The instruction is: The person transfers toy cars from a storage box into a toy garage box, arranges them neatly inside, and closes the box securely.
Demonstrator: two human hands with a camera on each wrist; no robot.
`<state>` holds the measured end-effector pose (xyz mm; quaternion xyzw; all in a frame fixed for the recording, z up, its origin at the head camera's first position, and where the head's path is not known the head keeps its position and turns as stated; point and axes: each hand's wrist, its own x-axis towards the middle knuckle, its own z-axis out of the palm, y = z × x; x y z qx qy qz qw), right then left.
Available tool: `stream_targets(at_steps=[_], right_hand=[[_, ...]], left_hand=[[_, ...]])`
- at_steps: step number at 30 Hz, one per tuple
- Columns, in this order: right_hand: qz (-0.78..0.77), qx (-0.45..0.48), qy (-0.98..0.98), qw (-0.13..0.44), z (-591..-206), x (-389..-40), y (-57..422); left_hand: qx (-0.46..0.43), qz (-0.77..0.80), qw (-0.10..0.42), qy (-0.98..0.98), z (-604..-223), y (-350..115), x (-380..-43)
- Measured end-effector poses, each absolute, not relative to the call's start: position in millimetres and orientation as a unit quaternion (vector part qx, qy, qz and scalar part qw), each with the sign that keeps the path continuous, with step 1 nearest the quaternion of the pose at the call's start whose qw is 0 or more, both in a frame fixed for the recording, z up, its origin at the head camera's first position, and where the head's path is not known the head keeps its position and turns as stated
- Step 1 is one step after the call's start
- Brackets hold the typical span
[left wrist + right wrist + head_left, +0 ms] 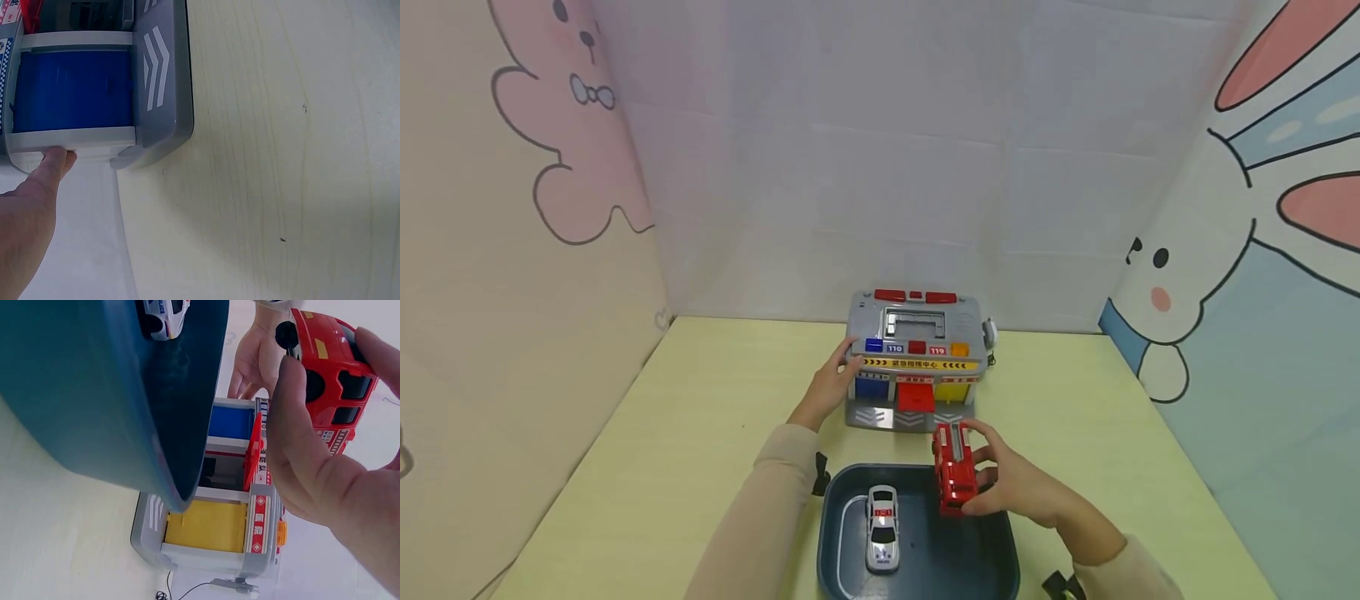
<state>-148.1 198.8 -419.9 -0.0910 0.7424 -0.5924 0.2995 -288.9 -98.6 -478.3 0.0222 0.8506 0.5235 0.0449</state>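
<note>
My right hand [1018, 485] grips a red toy fire truck [953, 479], thumb on one side and fingers on the other, over the far right part of a dark blue tray [940, 558]. Beyond the tray stands a grey toy rescue station [867, 321]. Its red middle door [916, 397] is swung up, while the blue door [74, 90] and yellow door [206, 526] are down. My left hand [829, 385] rests against the station's left side, fingers extended in the left wrist view. In the tray lies a white toy police car [882, 529].
A pale yellow wood-grain table [715, 400] carries everything. White cloth [865, 167] hangs behind it, and walls with cartoon animals flank both sides. From the station's right side, a small microphone [234, 586] hangs with a thin black cord [190, 590].
</note>
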Motion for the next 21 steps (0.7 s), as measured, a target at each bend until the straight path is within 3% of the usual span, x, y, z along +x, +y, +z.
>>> stream_targets(at_steps=[21], right_hand=[[-0.6,-0.087,0.742,0.288,-424,-174,214]], left_hand=[[0.02,0.521,0.045,0.852,-477,-98,-288]])
